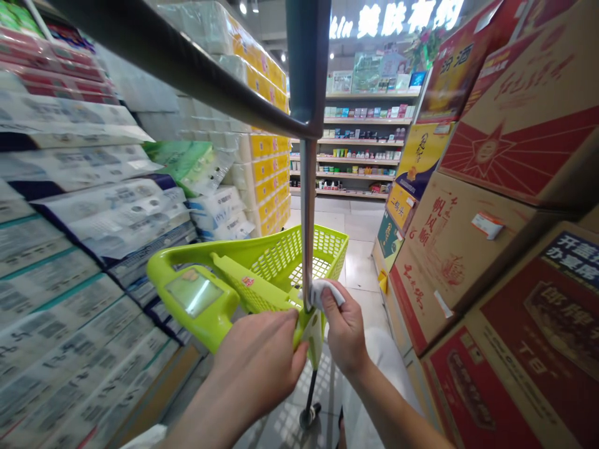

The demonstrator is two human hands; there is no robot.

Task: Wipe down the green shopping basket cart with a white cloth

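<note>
- Supermarket aisle is the place, and its pale tiled floor (pixel 358 265) goes forward to a far wall of white shelves (pixel 360 140) with many small boxes and bottles, below a glowing white sign (pixel 397 19).
- On the left side stand high stacks of plastic-wrapped white tissue packs (pixel 79 249), and behind them are stacks of yellow-and-white packs (pixel 266 168).
- On the right side, big brown cardboard cartons with red printing (pixel 505 125) lie one over another, very near the person.
- Lime-green plastic shopping cart with a mesh basket (pixel 281 262) stands in the aisle, just before the person, and a thin black leg with a small caster (pixel 309 415) is under its front part.
- Dark grey metal bar (pixel 163 62) crosses the upper view and meets a thick grey post (pixel 306 56). From this post a slim shiny metal rod (pixel 307 218) goes down to the cart.
- Left hand (pixel 257 358) is closed around the green cart handle (pixel 309 333), with fingers curled over it.
- Right hand (pixel 344 327) is narrow, and it pinches a small folded white wipe (pixel 325 293) against the rod, so the wipe touches the metal. Cloth or paper, I cannot tell.
- Loose white clothing (pixel 381 368) shows just beside the right arm.
</note>
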